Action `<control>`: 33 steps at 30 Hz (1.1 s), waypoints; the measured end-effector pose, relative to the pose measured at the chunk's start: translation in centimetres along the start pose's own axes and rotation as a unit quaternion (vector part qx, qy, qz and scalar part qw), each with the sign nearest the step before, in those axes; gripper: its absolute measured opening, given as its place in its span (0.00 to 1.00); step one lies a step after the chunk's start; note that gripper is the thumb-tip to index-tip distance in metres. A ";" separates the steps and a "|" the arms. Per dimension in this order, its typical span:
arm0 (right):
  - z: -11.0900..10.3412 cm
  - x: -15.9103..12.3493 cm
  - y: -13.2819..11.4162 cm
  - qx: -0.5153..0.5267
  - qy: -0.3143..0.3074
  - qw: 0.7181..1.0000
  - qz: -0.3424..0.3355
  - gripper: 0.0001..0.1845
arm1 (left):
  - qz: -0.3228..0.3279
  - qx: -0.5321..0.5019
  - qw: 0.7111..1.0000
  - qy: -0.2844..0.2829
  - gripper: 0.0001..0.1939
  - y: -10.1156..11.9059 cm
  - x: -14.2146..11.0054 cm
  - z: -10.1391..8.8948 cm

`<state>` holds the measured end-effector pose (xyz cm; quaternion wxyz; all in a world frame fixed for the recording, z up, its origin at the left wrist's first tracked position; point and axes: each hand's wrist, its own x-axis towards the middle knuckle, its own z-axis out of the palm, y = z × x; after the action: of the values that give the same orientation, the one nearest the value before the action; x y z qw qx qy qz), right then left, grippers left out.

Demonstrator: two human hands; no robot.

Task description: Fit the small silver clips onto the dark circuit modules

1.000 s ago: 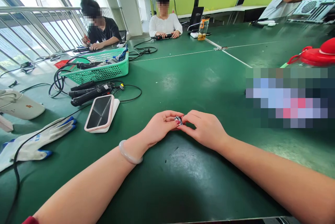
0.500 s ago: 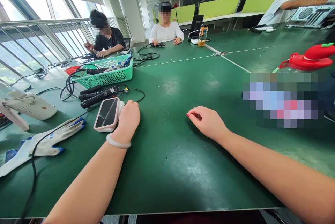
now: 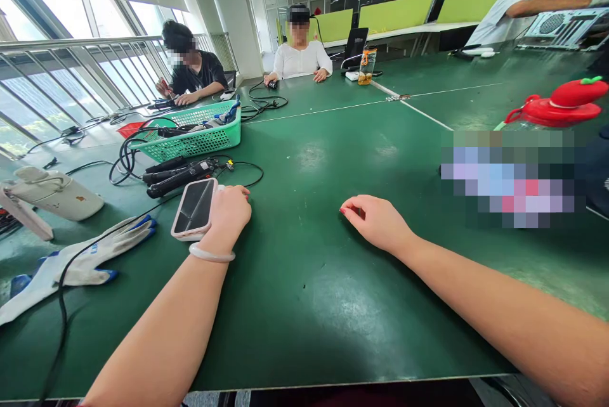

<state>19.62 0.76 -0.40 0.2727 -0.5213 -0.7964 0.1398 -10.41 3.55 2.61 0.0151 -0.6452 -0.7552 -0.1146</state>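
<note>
My left hand (image 3: pixel 231 213), with a pale bangle (image 3: pixel 212 253) at its wrist, rests on the table with its fingers curled in. It lies against the right side of a phone (image 3: pixel 194 209) in a pink case and partly covers it. Nothing shows in its fingers, but the palm is hidden. To the right, my right hand (image 3: pixel 378 220) lies on its side in a loose fist, thumb against the forefinger, with nothing in it. Both forearms lean on the green table (image 3: pixel 295 318).
On the left are a blue-and-white glove (image 3: pixel 95 255), a white bottle (image 3: pixel 57 194), black handheld devices (image 3: pixel 181 175) with cables and a green basket (image 3: pixel 200 141). A red lid (image 3: pixel 556 106) is at right. Other people sit or work around the table; an orange-lidded jar (image 3: pixel 367 68) stands far off.
My left hand has turned and shifted slightly left, now covering the white thing beside the phone. My right hand stays put. The person opposite has drawn a hand and a black object leftward.
</note>
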 end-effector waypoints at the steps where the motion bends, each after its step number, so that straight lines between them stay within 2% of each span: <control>1: 0.0 0.0 0.0 0.000 -0.001 1.000 0.000 0.13 | -0.002 -0.028 1.000 0.012 0.16 -0.1 0.1 0.3; 4: -0.1 0.0 -0.1 0.008 -0.004 1.000 -0.004 0.13 | -0.027 -0.140 0.989 0.046 0.16 -0.2 0.7 1.4; 6: -0.1 -0.1 -0.3 0.019 -0.011 1.000 -0.012 0.13 | -0.036 -0.190 0.980 0.044 0.15 -0.1 0.9 2.3; 9: 0.1 -0.2 -0.6 0.046 -0.029 0.998 -0.036 0.13 | -0.007 -0.235 0.972 0.015 0.15 1.1 0.6 3.4; 11: 0.2 -0.2 -0.9 0.059 -0.051 0.996 -0.054 0.12 | 0.039 -0.274 0.960 -0.024 0.13 2.6 -0.3 3.5; 12: 0.3 -0.3 -1.0 0.061 -0.062 0.994 -0.063 0.11 | 0.071 -0.299 0.950 -0.053 0.12 3.5 -0.9 3.4; 14: 0.5 -0.3 -1.2 0.057 -0.080 0.992 -0.077 0.09 | 0.149 -0.402 0.895 -0.119 0.12 5.2 -2.2 2.9; 15: 0.5 -0.3 -1.2 0.054 -0.084 0.992 -0.081 0.09 | 0.175 -0.427 0.877 -0.135 0.12 5.9 -2.7 2.7; 17: 0.5 -0.3 -1.2 0.053 -0.084 0.992 -0.081 0.09 | 0.190 -0.458 0.861 -0.113 0.12 6.3 -3.0 2.3; 19: 0.4 -0.3 -1.2 0.058 -0.081 0.992 -0.074 0.10 | 0.162 -0.473 0.864 -0.062 0.13 5.8 -2.5 2.2; 24: 0.2 -0.4 -1.2 0.076 -0.079 0.991 -0.075 0.12 | 0.037 -0.467 0.882 0.054 0.13 2.4 0.6 3.1; 27: 0.2 -0.4 -1.3 0.078 -0.082 0.991 -0.074 0.12 | 0.014 -0.460 0.887 0.034 0.13 1.2 1.6 3.7; 29: 0.2 -0.3 -1.4 0.076 -0.086 0.991 -0.075 0.11 | 0.020 -0.456 0.890 0.003 0.13 1.3 1.5 3.8; 33: 0.3 -0.3 -1.5 0.068 -0.091 0.990 -0.080 0.11 | 0.093 -0.422 0.898 -0.082 0.11 3.3 -0.2 3.2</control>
<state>18.45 -0.06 0.06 0.2441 -0.4211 -0.8460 0.2178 -6.72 4.46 -0.07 -0.3099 -0.6652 -0.5714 -0.3675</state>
